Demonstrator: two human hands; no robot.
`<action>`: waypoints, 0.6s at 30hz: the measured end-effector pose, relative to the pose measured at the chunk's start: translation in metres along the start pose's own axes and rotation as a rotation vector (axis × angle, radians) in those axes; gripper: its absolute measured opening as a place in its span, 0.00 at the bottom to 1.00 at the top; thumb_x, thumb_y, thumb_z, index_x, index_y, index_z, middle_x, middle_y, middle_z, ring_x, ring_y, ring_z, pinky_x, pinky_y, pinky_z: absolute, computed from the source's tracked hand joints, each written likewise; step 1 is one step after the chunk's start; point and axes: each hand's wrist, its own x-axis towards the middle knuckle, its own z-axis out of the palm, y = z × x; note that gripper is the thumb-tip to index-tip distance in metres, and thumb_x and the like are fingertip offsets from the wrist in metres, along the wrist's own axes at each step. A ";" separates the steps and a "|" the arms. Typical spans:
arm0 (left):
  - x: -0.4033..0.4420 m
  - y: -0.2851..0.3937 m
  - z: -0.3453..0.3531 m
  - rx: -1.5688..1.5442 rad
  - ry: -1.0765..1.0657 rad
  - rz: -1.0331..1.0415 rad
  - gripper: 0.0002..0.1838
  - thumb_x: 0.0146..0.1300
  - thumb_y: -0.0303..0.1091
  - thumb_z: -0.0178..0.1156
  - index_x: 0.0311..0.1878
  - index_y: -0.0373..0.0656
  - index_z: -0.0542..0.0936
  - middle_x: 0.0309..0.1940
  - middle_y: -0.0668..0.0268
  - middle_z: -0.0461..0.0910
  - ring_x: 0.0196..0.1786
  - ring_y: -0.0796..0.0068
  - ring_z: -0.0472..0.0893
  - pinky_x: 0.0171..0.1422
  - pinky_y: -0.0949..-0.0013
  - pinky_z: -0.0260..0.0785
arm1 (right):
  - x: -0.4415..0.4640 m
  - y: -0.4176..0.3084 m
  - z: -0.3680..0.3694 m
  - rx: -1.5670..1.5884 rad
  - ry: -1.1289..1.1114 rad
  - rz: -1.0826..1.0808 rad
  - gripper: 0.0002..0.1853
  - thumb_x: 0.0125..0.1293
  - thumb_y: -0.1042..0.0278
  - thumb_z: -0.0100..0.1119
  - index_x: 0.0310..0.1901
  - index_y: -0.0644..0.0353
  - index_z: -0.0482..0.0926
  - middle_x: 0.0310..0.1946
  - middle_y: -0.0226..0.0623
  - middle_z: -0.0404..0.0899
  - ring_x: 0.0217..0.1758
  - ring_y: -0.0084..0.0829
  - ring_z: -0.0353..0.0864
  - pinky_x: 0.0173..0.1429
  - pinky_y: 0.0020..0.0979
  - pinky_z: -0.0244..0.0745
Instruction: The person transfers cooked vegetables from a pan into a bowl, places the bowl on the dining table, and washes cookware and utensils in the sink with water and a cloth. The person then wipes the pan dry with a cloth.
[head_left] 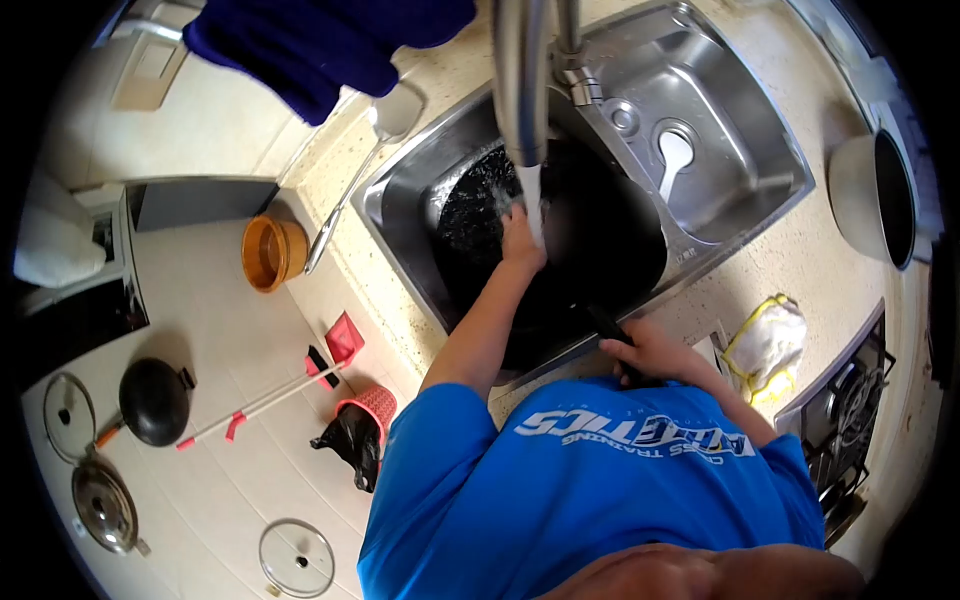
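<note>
Black pan [585, 240] lay in the left basin of the steel sink [740, 150], its dark body reaching to the divider. The left hand [522, 242] came in over the sink's near edge, forearm stretched forward, wrist right by the falling water [531, 190]. Its fingertips were down in the splashing inside the pan; whether those fingers were spread or gripped something, I could not tell. The right hand [650, 354] was at the sink's near edge, elbow bent and close to the blue shirt [640, 470], its fingers wrapped around the pan's black handle [605, 324].

Above the sink hung the faucet [520, 80], which hid part of the pan from view. In the sink's right basin, a white spoon [677, 150] lay over the drain. Along the sink's left side rested a long-handled spatula [322, 238], and beyond its far left corner hung a dark blue towel [320, 45]. To the right of the sink stood a pale pot [858, 200]; nearer the person were a yellow-edged cloth [765, 340] and a gas stove [850, 400].

Around the sink the surface [770, 255] was pale and speckled. Left of the sink, against light tiles, showed a brown bucket [283, 252], a pink dustpan [344, 340] and a pink bin [378, 404] with a black bag.
</note>
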 end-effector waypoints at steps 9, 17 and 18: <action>-0.027 -0.003 -0.027 -0.332 -0.722 -0.049 0.21 0.62 0.50 0.47 0.40 0.40 0.76 0.35 0.56 0.77 0.38 0.67 0.75 0.45 0.67 0.65 | 0.067 -0.058 -0.141 -0.505 0.774 -0.249 0.13 0.58 0.62 0.55 0.34 0.66 0.76 0.26 0.44 0.79 0.29 0.42 0.79 0.37 0.38 0.72; -0.040 -0.013 -0.033 -0.251 -0.394 -0.103 0.23 0.48 0.39 0.62 0.49 0.46 0.72 0.40 0.52 0.77 0.47 0.53 0.75 0.51 0.58 0.67 | 0.117 -0.060 -0.155 -0.822 0.855 -0.062 0.19 0.55 0.58 0.57 0.45 0.60 0.72 0.42 0.48 0.76 0.48 0.44 0.74 0.49 0.38 0.70; -0.040 -0.015 -0.039 -0.073 -0.280 -0.062 0.21 0.47 0.35 0.62 0.48 0.47 0.73 0.41 0.51 0.76 0.48 0.52 0.74 0.51 0.58 0.67 | 0.113 -0.064 -0.150 -0.727 0.966 -0.093 0.18 0.55 0.58 0.58 0.43 0.60 0.73 0.41 0.47 0.76 0.47 0.44 0.75 0.49 0.39 0.70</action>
